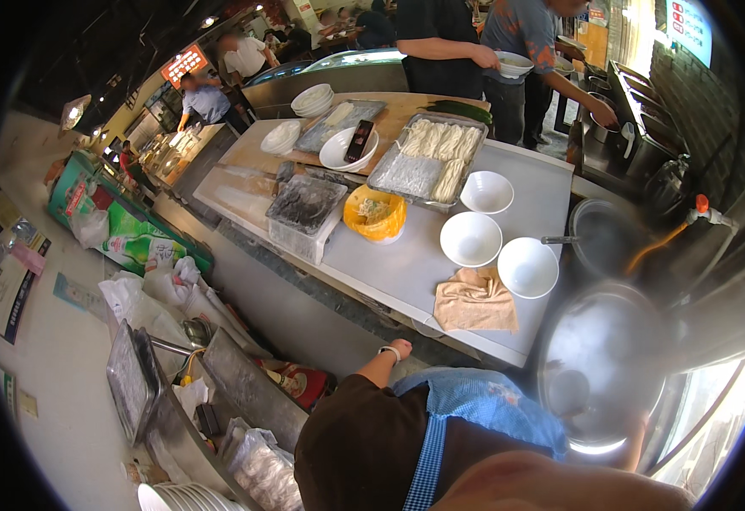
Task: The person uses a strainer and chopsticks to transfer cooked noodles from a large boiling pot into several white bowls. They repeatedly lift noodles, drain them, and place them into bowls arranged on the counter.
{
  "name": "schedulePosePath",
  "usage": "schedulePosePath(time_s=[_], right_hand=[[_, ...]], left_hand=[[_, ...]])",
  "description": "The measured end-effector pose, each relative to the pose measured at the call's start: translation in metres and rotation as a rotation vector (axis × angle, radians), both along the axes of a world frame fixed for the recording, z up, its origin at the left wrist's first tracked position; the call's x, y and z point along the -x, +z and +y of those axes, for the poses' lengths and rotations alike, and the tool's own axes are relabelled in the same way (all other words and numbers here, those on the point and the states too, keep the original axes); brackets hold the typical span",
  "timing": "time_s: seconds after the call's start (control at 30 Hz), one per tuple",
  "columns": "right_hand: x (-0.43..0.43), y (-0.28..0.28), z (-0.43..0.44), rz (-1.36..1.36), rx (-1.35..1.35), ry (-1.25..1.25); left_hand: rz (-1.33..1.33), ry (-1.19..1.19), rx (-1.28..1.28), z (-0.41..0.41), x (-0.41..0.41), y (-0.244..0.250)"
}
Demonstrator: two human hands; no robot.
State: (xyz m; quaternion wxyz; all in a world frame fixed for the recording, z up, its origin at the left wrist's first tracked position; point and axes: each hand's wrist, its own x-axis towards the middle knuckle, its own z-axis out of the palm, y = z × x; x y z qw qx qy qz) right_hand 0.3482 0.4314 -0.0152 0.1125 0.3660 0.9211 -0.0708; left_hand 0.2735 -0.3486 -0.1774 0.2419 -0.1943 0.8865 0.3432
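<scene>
My left hand [401,349], with a band at the wrist, hangs low by the front edge of the worktable [404,281]. Its fingers look curled, but whether they hold anything cannot be made out. A tan cloth [476,301] lies on the table corner beyond it. Three white bowls, one of them at the corner [527,267], stand close to the cloth. To the right, a large round pot [548,377] gives off thick steam. Part of my right forearm [635,441] shows beside the pot; the hand itself is out of sight.
A tray of noodle bundles [452,175], a yellow-lined bowl [376,214] and a lidded box [305,214] stand on the table. Behind it, a person holds a bowl [513,64]; another reaches toward containers. A second pot [605,236] is at right, bagged goods [149,297] at left.
</scene>
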Motion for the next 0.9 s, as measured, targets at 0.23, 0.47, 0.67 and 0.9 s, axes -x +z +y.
schedulePosePath(time_s=[0.23,0.47,0.67,0.9], right_hand=[[-0.009,-0.001,-0.003,0.016,0.007,-0.030],[-0.019,0.001,-0.003,0.030,-0.009,-0.062],[-0.010,-0.005,-0.007,0.054,-0.003,-0.051],[-0.038,-0.007,-0.007,0.054,0.048,-0.055]], left_hand=[[-0.040,-0.145,0.134,-0.018,-0.014,-0.026],[-0.210,-0.078,0.044,-0.013,-0.005,-0.009],[-0.168,-0.041,0.012,-0.008,0.000,-0.015],[-0.112,-0.047,-0.026,-0.014,-0.001,-0.020]])
